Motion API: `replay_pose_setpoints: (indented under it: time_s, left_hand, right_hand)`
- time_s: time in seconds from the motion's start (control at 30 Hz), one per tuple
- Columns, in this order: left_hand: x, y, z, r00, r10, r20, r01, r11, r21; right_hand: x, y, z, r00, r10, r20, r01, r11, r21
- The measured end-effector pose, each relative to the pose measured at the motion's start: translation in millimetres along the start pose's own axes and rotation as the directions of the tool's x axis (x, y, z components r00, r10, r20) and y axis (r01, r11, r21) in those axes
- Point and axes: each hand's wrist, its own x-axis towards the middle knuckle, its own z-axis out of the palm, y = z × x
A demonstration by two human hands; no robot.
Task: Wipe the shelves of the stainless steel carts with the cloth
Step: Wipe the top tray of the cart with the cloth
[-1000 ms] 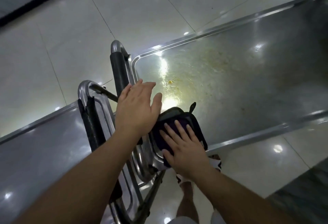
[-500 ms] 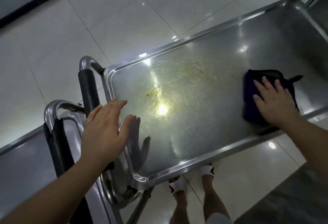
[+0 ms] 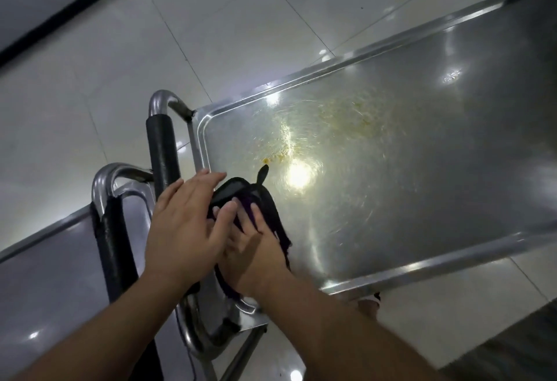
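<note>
Both hands show straight fingers: the right hand [image 3: 256,248] presses the cloth [image 3: 271,211] onto the shelf [image 3: 422,184]; the left hand [image 3: 184,230], holding nothing, overlaps its fingertips.

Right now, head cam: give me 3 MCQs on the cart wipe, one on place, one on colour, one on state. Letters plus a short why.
1. Where is the cloth on the cart shelf?
A. at the end by the black-wrapped handle
B. at the far right end
C. hanging off the shelf onto the floor

2. What colour is the residue on the shelf?
A. red
B. yellowish
C. blue

3. How does the right hand meet the cloth?
A. fingers laid flat on top, pressing it
B. clenched in a fist, lifting it clear
C. away from it, gripping the shelf rim

Answers:
1 A: the cloth lies on the shelf next to the black-wrapped handle.
2 B: yellowish smears and specks run across the steel beyond the cloth.
3 A: straight fingers rest on the dark cloth, with the left hand overlapping them.
</note>
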Motion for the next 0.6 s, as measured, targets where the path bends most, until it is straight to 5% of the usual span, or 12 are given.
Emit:
replay_pose_setpoints:
  time_s: [0.1,0.23,0.43,0.6]
  left_hand:
    - [-0.1,-1.3,-0.8,1.000,-0.011,0.008,0.011,1.000,-0.004]
    - [-2.2,0.2,-1.4,0.999,-0.019,0.029,0.018,1.000,0.002]
    - [-3.0,-4.4,-0.9,0.999,-0.027,0.027,0.029,0.998,-0.063]
    - [-1.5,-4.8,-0.1,1.000,0.003,0.001,-0.003,0.994,-0.109]
  right_hand:
    - [3.0,12.1,-6.3,1.000,0.008,-0.007,-0.008,1.000,0.005]
    - [-15.5,111.7,-33.6,0.954,0.265,-0.136,-0.258,0.964,0.066]
    - [-85.5,337.2,-102.4,0.632,0.754,-0.177,-0.743,0.655,0.137]
    - [-84.0,360.8,-115.7,0.514,0.847,-0.136,-0.828,0.531,0.182]
